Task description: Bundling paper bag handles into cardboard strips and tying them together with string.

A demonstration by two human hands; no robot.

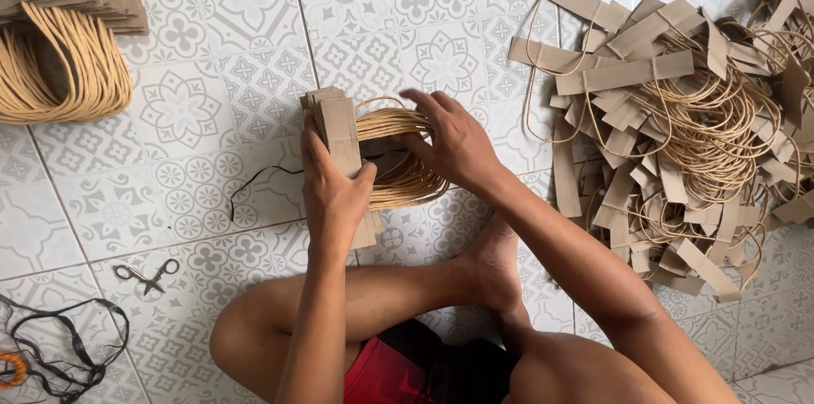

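Note:
My left hand (332,188) grips a stacked bundle of brown paper strips (333,120) standing on edge on the tiled floor. Tan twisted-cord loops (398,128) hang from the strips to the right. My right hand (449,141) presses on those loops, fingers curled over them and holding them together. A thin black string (254,179) trails from under the bundle to the left.
A large loose heap of the same paper-and-cord handles (687,107) lies at the right. A finished bundle (64,39) sits at the top left. Small scissors (148,275) and black strings (68,345) lie at the lower left. My bare legs are folded below.

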